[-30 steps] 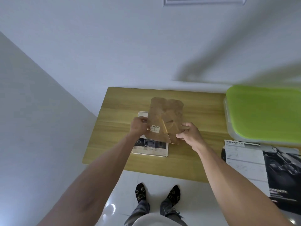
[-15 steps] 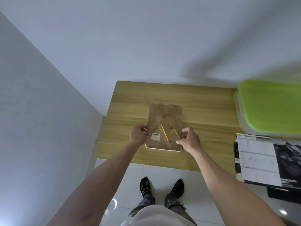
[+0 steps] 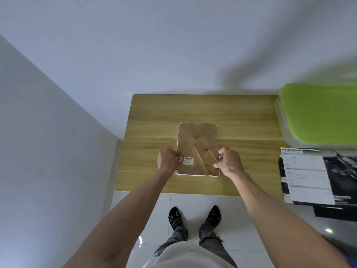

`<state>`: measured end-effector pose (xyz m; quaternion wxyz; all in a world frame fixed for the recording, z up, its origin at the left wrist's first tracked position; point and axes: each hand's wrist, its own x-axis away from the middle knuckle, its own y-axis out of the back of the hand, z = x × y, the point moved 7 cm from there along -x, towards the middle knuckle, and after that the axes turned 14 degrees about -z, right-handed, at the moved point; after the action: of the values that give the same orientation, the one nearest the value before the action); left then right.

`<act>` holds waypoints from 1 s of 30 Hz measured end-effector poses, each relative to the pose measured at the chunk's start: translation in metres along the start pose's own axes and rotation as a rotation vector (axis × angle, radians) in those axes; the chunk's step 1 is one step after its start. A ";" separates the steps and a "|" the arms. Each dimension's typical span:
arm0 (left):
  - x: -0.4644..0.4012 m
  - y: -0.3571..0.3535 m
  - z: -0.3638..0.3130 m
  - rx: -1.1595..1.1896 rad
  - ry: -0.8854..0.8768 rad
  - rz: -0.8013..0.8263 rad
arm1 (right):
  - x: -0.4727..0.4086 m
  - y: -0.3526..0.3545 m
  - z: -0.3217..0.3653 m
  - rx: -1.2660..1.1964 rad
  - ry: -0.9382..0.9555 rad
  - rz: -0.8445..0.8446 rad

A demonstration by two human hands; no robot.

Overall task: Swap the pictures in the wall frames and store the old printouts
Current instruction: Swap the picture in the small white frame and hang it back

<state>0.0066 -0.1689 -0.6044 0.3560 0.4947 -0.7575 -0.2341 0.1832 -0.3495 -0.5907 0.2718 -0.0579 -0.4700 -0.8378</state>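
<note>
Frame (image 3: 198,149) lies face-down, brown backing up, on wooden table (image 3: 241,122) w/ left hand (image 3: 167,159) & right hand (image 3: 229,161) curled, pinching its side edges near the bottom.

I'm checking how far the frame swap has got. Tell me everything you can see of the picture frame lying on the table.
The picture frame lies flat, face down, on the wooden table. Its brown fibreboard backing faces up, with a folded stand, a small white barcode sticker and a thin white rim around the edges. The left hand grips its left edge and the right hand grips its right edge, both near the end closest to the person.
</note>
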 end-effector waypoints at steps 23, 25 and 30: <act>-0.002 -0.007 -0.038 -0.381 -0.458 0.141 | -0.024 -0.017 0.043 0.765 0.645 0.333; -0.010 -0.012 -0.047 -0.482 -0.566 0.236 | -0.028 -0.020 0.041 0.760 0.654 0.349; -0.033 -0.034 -0.059 -0.854 -0.790 0.456 | -0.026 -0.026 0.038 0.752 0.690 0.378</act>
<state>0.0803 -0.1526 -0.6015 0.2564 0.0105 -0.7580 -0.5997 0.1861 -0.2974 -0.5986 0.5581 0.2381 -0.6023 -0.5186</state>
